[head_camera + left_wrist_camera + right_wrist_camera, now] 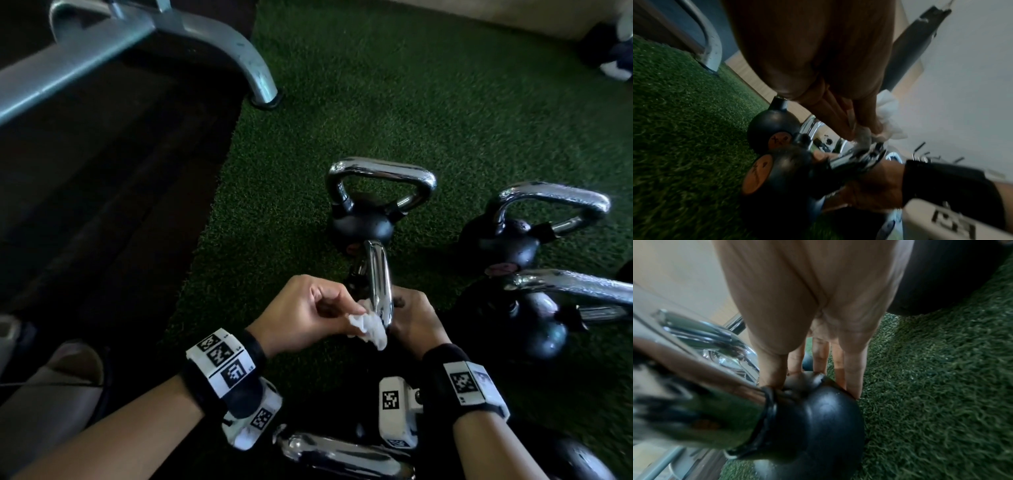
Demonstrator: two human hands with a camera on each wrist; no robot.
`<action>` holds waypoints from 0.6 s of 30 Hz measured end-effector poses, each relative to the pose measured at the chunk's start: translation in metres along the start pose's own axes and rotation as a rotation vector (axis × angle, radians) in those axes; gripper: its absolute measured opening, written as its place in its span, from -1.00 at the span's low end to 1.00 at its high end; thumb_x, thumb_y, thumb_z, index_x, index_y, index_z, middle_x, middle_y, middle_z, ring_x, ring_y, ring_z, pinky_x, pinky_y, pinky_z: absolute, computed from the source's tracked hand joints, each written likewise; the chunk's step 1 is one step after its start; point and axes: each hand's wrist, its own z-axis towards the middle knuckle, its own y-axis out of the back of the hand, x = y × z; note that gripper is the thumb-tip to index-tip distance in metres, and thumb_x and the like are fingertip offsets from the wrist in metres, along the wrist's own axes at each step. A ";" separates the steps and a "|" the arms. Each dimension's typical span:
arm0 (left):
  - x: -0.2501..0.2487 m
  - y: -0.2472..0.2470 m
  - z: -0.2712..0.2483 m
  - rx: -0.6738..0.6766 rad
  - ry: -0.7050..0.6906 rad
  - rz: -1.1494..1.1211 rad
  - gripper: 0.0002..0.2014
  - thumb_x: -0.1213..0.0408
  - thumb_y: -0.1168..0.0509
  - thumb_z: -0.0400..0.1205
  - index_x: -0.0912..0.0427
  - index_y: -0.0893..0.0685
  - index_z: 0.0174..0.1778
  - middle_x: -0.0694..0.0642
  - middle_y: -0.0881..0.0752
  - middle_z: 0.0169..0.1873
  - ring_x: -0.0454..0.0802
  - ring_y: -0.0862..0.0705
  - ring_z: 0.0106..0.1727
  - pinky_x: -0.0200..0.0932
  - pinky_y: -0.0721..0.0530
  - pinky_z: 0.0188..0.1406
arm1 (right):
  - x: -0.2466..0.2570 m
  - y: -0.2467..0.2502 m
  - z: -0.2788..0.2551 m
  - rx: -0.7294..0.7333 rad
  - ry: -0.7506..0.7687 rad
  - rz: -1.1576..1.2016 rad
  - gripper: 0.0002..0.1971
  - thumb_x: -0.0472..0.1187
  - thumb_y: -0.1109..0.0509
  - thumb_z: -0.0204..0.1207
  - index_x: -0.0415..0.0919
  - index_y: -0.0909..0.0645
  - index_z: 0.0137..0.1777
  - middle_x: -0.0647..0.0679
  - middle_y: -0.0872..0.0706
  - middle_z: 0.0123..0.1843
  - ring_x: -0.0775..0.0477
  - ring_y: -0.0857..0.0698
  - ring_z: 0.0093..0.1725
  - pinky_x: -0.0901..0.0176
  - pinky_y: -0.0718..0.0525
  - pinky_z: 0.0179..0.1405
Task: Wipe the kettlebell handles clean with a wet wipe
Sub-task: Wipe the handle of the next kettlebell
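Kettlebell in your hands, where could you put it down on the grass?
Bare grass lies between the bench foot and the far kettlebell, and left of it. It is crowded on the right, where more kettlebells stand close together.

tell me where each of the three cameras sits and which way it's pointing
Head: on the head, facing down at the left hand pinching a wet wipe against a chrome handle; the right hand and both forearms show.
Left wrist: looks along the left hand's fingers to the wipe.
Right wrist: looks along the right hand's fingers resting on the black kettlebell body.
Shared: all three show that kettlebell and the green turf.
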 end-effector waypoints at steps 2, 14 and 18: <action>0.002 -0.002 -0.004 0.033 -0.030 0.079 -0.88 0.41 -0.62 0.51 0.25 -0.89 -0.07 0.06 -0.91 -0.07 -0.03 -0.89 -0.01 -0.05 -0.84 0.10 | -0.002 0.000 0.000 -0.025 -0.008 -0.005 -0.69 -0.02 -0.73 0.34 0.29 -0.70 -0.49 0.27 -0.72 -0.48 0.18 -0.68 -0.36 0.17 -0.61 -0.23; 0.031 -0.005 -0.010 0.023 -0.203 0.533 -0.84 0.40 -0.56 0.54 0.11 -0.88 -0.01 -0.04 -0.89 -0.04 -0.27 -0.83 -0.02 -0.24 -0.80 0.00 | -0.007 -0.004 0.006 -0.044 -0.065 0.045 -0.80 -0.02 -0.77 0.27 0.19 -0.76 -0.37 0.09 -0.85 -0.31 -0.01 -0.84 -0.14 0.08 -0.77 -0.12; 0.035 -0.006 -0.016 -0.088 -0.160 0.479 -0.81 0.32 -0.62 0.49 -0.02 -0.89 -0.03 -0.13 -0.87 -0.10 -0.29 -0.80 -0.06 -0.35 -0.74 -0.02 | 0.000 0.000 0.000 -0.018 -0.042 -0.059 -0.74 -0.06 -0.74 0.37 0.30 -0.76 -0.38 0.22 -0.80 -0.40 0.28 -0.74 -0.36 0.26 -0.61 -0.23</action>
